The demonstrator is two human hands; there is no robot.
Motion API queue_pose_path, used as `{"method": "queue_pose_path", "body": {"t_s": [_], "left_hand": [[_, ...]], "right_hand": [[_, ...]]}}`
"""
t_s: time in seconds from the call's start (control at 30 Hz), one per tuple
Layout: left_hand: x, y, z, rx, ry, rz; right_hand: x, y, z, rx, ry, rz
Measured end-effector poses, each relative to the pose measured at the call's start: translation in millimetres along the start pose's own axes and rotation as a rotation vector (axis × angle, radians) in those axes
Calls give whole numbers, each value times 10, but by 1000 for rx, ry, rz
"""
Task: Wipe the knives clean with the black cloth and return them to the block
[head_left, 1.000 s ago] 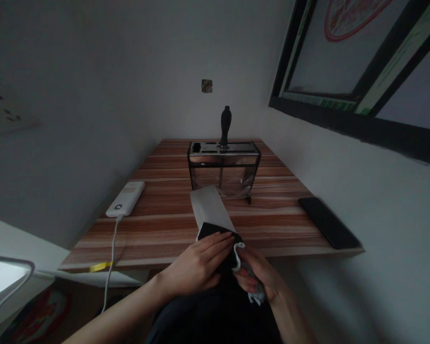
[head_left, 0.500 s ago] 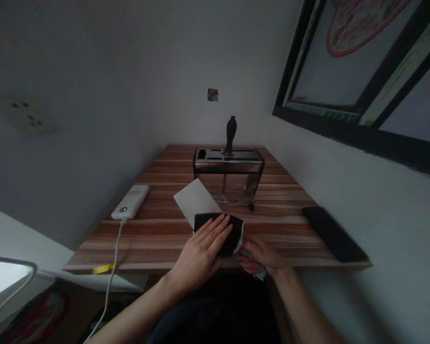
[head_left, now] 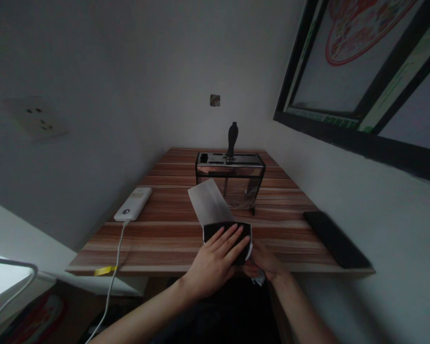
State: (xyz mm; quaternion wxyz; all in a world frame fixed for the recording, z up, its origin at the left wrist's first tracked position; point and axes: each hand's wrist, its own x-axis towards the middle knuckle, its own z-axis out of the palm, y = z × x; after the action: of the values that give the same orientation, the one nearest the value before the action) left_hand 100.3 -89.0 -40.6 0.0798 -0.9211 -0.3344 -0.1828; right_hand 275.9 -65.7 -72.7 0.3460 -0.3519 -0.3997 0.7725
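Note:
A cleaver with a broad grey blade (head_left: 210, 203) points up and to the left above the table. A black cloth (head_left: 215, 230) with a ragged white edge covers its lower part. My left hand (head_left: 220, 258) is laid over this cloth, fingers long and close together, thumb low at the near side, gripping it against the blade. My right hand (head_left: 267, 262) is closed at the cleaver's handle end, lower right. The handle itself is hidden. A crumpled pale cloth (head_left: 259, 278) sticks out beneath the right fingers.
Behind the blade stands a knife block (head_left: 231, 165) with one black handle (head_left: 232, 138) upright in it. A white power bank (head_left: 133, 204) with a cable (head_left: 115, 267) lies left; a black phone (head_left: 337, 240) lies right. Walls flank the wooden table (head_left: 157, 243).
The blade, the black cloth and both hands have shifted right in view, and the blade overlaps the knife block more. The camera view has tilted slightly.

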Motion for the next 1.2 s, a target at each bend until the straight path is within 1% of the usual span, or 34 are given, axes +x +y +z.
{"method": "queue_pose_path", "body": {"t_s": [0.1,0.27,0.4,0.5,0.7,0.77,0.87,1.0,1.1,1.2], "left_hand": [[-9,-34,-19,-12,-12,1],[-25,-34,-46,13,-25,-38],[-10,-70,-64,94,10,-92],[14,-128,-87,126,33,-108],[70,-222,-129,148,63,-138],[81,-207,-130,137,74,-154],[55,-129,-107,111,65,-169],[-56,-46,-56,75,45,-125],[-126,-85,-59,51,13,-66],[-148,-149,-98,53,-34,-10]], "right_hand": [[14,12,-18,-12,-19,9],[14,0,-22,-21,-56,45],[12,-25,-20,-25,-123,47],[7,-40,-26,-33,-167,40],[-13,-47,-26,-23,-186,4],[-10,-35,-30,-15,-184,-6],[2,-11,-45,1,-174,-12],[21,0,-60,39,-159,-13],[26,-11,-55,45,-177,-10],[15,-15,-51,46,-205,-14]]}}
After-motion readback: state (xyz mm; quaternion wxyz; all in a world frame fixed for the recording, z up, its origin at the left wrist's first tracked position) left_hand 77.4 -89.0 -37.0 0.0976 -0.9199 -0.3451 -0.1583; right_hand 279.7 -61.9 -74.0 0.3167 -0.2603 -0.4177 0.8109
